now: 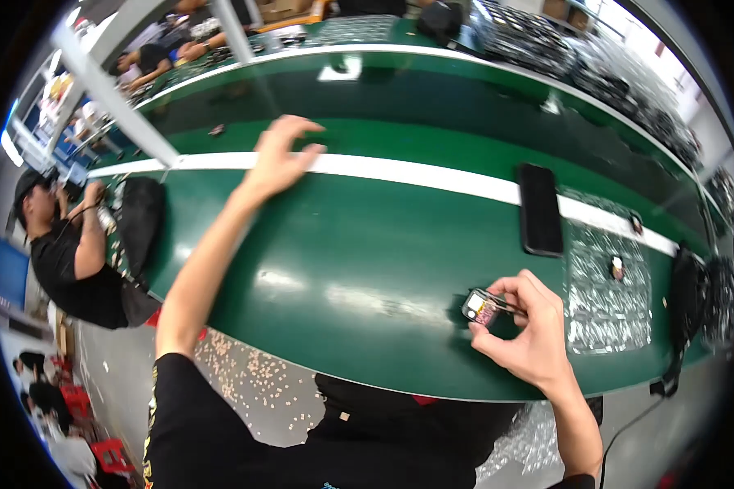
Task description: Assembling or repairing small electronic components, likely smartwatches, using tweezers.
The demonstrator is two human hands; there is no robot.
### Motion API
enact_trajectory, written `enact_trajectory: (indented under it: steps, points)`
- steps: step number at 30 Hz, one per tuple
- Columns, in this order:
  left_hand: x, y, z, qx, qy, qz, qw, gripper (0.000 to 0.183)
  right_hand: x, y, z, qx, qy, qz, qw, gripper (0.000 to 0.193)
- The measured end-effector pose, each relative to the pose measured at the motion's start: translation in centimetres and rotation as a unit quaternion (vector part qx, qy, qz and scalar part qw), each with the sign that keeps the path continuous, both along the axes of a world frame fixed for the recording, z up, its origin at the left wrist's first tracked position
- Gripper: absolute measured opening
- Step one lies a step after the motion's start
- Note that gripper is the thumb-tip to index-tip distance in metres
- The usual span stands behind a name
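My right hand grips a small dark square electronic part between thumb and fingers, just above the green table near its front edge. The part has a white patch and some yellow and reddish detail. A thin dark strip runs from it into my fingers; I cannot tell what it is. My left hand is stretched out over the white rail, with thumb and fingers apart and nothing in them. Right of my right hand lies a clear plastic tray, with a small black, white and yellow part on it.
A black phone lies across the rail. Another small part sits near the tray's far corner. Black bags stand at the left end, and a black pouch at the right. A person works at the left.
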State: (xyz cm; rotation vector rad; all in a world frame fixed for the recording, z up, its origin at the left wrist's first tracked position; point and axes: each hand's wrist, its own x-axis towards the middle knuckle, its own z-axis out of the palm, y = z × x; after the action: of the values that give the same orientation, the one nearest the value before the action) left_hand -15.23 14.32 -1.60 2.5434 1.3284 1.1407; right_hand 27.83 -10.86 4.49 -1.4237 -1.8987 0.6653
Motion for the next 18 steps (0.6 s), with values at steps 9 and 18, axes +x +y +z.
enact_trajectory:
  steps: [9,18]
  points:
    - [-25.5,10.9,-2.4,-0.024,0.077,0.316,0.945,0.057,14.2,-0.6,0.5,0.036,0.096,-0.232,0.967,0.044]
    - [-27.5,13.2,-5.2,0.031,0.09,0.385,0.918,0.048,29.4,4.7,-2.3,0.07,-0.085,-0.443,0.89,0.045]
